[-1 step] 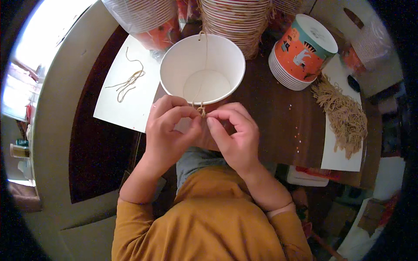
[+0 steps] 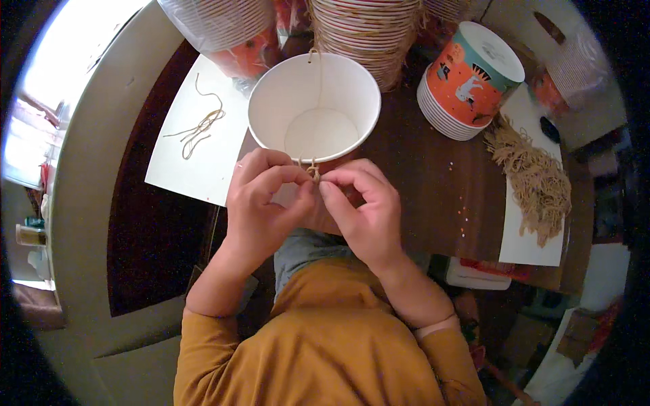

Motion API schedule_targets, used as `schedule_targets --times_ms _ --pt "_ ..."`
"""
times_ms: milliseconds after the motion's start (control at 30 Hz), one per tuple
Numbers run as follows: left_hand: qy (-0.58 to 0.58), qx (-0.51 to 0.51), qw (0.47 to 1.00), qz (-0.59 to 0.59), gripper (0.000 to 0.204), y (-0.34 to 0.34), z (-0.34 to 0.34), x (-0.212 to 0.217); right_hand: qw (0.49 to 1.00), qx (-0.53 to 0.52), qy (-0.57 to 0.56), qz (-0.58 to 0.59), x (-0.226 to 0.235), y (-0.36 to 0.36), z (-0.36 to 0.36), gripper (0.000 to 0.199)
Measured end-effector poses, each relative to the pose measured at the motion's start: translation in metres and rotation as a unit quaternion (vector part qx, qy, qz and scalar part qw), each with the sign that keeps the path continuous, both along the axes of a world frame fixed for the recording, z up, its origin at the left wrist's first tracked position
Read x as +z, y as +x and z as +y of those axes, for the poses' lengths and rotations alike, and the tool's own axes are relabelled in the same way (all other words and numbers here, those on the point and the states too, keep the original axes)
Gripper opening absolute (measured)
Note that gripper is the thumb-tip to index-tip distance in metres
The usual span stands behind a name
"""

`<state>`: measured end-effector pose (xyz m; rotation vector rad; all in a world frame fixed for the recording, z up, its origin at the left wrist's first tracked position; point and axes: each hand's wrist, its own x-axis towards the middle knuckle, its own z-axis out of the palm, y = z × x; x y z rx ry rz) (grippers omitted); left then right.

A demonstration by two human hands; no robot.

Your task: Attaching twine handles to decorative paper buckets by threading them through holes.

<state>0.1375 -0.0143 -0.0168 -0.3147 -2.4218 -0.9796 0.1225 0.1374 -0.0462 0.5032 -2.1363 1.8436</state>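
A white paper bucket stands on the brown table with its open top tilted toward me. Tan cord comes through its far rim and hangs inside. At the near rim a knotted tan cord sticks out between my hands. My left hand pinches the knot's left side between thumb and fingertips. From the other side my right hand pinches the cord close to the same knot, thumb against forefinger. The fingertips nearly meet, and the cord ends between them are hidden.
Left of the bucket, loose cord lies on white paper. Behind stand bagged buckets and a tall bucket stack. At right are upturned orange-and-green buckets and a heap of tan cords.
The bucket and my right hand have shifted very slightly to the left. Both hands keep their pinch at the knot.
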Motion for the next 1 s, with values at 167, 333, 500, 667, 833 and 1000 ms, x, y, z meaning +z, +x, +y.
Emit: schedule_targets --times_ms 167,333,500,667,833,1000 --pt "-0.013 -0.005 1.000 0.022 0.014 -0.001 0.000 -0.004 0.995 0.028 -0.036 -0.089 -0.001 -0.001 -0.004 0.011" --pt "0.002 -0.009 1.000 0.007 0.013 0.000 -0.001 -0.001 0.998 0.030 -0.037 -0.051 -0.004 -0.004 -0.006 0.009" --pt "-0.006 -0.006 1.000 0.016 0.016 0.002 0.003 0.002 0.998 0.037 -0.032 -0.048 -0.004 -0.005 -0.005 0.011" --pt "-0.079 0.000 0.995 0.065 0.017 0.001 0.000 0.002 0.996 0.066 -0.043 -0.040 -0.006 -0.008 -0.004 0.011" --pt "-0.032 -0.012 0.999 0.001 0.013 0.000 0.001 0.008 0.997 0.068 -0.022 -0.022 -0.001 -0.008 -0.001 0.011" --pt "0.112 -0.038 0.986 -0.114 0.008 0.001 -0.005 0.016 0.996 0.022 0.054 0.069 -0.003 -0.010 -0.001 0.009"
